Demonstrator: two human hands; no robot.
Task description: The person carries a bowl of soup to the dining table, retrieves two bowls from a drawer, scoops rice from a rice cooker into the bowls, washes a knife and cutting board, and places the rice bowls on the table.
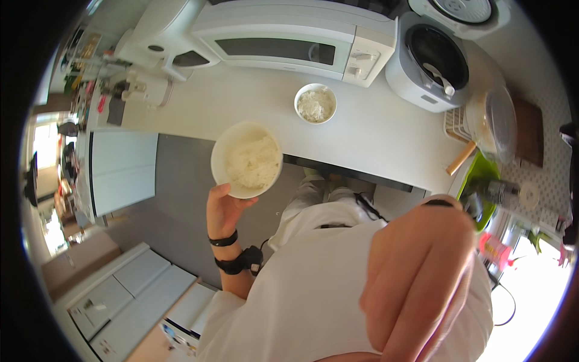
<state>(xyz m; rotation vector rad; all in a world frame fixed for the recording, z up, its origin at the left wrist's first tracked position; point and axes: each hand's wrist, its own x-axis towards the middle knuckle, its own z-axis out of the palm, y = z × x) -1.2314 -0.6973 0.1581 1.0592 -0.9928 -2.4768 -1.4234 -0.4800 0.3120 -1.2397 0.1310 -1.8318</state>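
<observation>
My left hand (224, 208) grips the lower rim of a white bowl of cooked rice (253, 163), raised beyond the counter's front edge. Black bands circle that wrist and forearm. Large and close to the camera, my right hand (416, 271) rises in front of my white shirt, its fingertips cut off by the bottom of the view; whether it holds anything is hidden. A smaller white bowl of rice (315, 105) stands on the white counter (357, 131), apart from both hands. At the right back, an open rice cooker (429, 59) has a white rice paddle (438, 77) across its rim.
A white microwave oven (285, 45) stands behind the smaller bowl. Right of the counter are a wooden handle (461, 158), a clear lidded container (495, 122) and a green tray (481, 174) with a bottle (497, 192). White drawers (135, 294) are at the lower left.
</observation>
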